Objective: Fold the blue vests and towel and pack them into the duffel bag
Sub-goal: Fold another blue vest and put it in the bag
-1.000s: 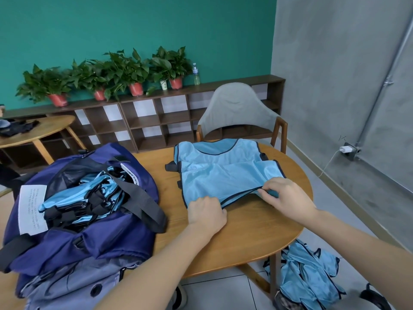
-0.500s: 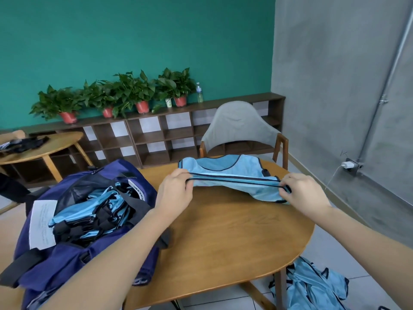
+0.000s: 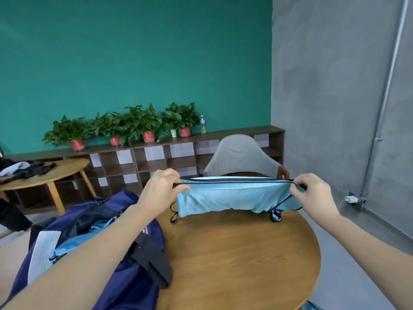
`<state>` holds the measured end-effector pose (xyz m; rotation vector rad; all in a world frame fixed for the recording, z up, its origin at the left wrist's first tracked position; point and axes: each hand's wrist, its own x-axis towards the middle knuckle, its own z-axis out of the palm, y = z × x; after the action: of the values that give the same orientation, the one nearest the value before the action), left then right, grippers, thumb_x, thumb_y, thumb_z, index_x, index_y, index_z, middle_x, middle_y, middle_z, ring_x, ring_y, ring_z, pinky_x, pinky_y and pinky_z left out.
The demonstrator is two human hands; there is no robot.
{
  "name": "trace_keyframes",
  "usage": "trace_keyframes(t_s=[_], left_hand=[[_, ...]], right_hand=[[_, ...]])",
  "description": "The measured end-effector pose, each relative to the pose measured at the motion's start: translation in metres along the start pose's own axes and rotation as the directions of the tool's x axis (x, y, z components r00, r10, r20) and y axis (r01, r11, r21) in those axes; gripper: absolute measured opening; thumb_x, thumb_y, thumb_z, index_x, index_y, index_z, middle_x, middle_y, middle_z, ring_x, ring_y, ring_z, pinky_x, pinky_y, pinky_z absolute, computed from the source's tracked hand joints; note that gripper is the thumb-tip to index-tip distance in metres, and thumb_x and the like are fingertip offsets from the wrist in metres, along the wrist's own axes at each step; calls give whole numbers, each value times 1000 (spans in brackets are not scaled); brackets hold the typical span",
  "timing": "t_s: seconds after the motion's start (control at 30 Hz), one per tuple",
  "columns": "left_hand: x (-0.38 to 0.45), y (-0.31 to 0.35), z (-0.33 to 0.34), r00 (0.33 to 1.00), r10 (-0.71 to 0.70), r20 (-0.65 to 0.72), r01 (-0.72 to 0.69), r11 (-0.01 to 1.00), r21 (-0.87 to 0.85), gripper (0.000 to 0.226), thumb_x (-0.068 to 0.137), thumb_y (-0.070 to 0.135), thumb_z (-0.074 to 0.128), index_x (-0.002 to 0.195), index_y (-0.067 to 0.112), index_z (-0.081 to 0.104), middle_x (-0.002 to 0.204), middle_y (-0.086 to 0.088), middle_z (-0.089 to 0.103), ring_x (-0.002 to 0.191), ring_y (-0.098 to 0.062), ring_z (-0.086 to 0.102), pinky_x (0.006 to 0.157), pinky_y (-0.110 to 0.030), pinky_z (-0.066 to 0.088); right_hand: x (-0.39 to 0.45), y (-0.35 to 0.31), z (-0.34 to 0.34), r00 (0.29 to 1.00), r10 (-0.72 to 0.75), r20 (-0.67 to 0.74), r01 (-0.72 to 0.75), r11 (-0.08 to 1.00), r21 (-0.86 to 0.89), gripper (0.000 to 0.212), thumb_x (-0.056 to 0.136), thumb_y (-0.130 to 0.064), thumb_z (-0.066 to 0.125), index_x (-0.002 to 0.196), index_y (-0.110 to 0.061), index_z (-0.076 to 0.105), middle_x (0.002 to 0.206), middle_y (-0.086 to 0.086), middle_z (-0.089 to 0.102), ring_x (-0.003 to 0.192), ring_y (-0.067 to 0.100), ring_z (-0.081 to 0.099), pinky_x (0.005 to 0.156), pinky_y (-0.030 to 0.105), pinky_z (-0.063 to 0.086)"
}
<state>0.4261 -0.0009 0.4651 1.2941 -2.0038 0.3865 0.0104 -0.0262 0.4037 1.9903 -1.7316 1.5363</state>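
Observation:
A light blue vest (image 3: 232,196) with black trim hangs folded in the air above the round wooden table (image 3: 241,260). My left hand (image 3: 162,190) pinches its left end and my right hand (image 3: 312,193) pinches its right end, stretching the top edge taut between them. Its lower edge and straps dangle close to the tabletop. The navy duffel bag (image 3: 125,285) lies open at the table's left, with blue vests (image 3: 73,242) inside, partly hidden by my left forearm.
A grey-backed chair (image 3: 242,159) stands behind the table. A low shelf unit (image 3: 156,162) with potted plants lines the green wall. A second wooden table (image 3: 55,173) with dark items is at far left. A bit of blue fabric (image 3: 311,306) shows below the table edge.
Both hands lifted the vest's near edge off the table, carried it up and back, and now hold the folded vest in the air. The camera tilted upward.

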Motion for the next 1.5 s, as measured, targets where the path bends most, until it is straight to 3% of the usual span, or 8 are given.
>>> trace_keyframes(t_s=[0.17,0.37,0.6,0.87,1.13,1.3,1.43,1.5], left_hand=[[20,-2,-23,999,-13,-36,16,997,82,23,83,31,82,78,9,78,92,-1,69,76,-19,56,77,-30,45],[45,-9,-45,996,-59,-60,63,997,55,26,88,29,77,72,9,73,85,9,58,68,0,50,70,-21,38],[55,-13,-63,1000,3,17,-5,996,84,22,88,32,76,78,13,75,85,8,59,72,-15,60,72,-30,48],[63,-25,-78,996,-4,84,-6,994,109,13,86,25,78,75,18,75,85,9,60,70,3,55,69,-10,39],[72,-18,-88,988,-144,-51,144,989,-16,28,80,17,78,58,25,64,73,9,66,68,-5,62,69,-19,45],[80,-5,-92,934,-356,42,350,882,-316,14,87,24,78,73,20,77,83,8,77,81,-3,71,77,-18,52],[86,3,-102,941,-328,89,339,893,-297,6,92,25,73,94,24,77,96,15,74,91,2,68,75,-11,47],[89,6,-108,945,-306,113,326,903,-281,8,95,27,69,99,25,76,101,16,72,94,2,67,78,-15,49]], right_hand=[[28,-19,-9,996,89,7,-89,987,137,14,80,1,74,77,-12,71,92,1,67,85,18,63,87,34,50],[66,-34,-34,998,34,60,-43,985,165,21,79,1,77,74,-18,69,90,0,69,84,17,64,81,26,45],[89,-35,-54,995,-1,99,-12,992,126,11,77,3,77,76,-7,71,93,5,71,85,21,65,82,25,44],[98,-38,-62,986,6,165,-23,995,99,17,76,1,77,74,-13,69,93,2,70,77,8,61,68,13,42],[107,-43,-73,965,75,251,-104,989,106,21,76,1,78,71,-15,66,94,2,73,83,19,67,77,29,48],[116,-41,-80,956,92,279,-127,986,106,20,80,2,75,81,-17,69,90,0,75,90,21,70,81,31,52],[124,-48,-92,947,70,315,-90,995,51,26,86,-2,73,102,-22,76,97,-7,74,94,13,68,88,23,44],[130,-56,-101,949,85,305,-78,996,-34,20,88,-6,72,101,-20,78,94,-5,73,92,14,65,84,22,41]])
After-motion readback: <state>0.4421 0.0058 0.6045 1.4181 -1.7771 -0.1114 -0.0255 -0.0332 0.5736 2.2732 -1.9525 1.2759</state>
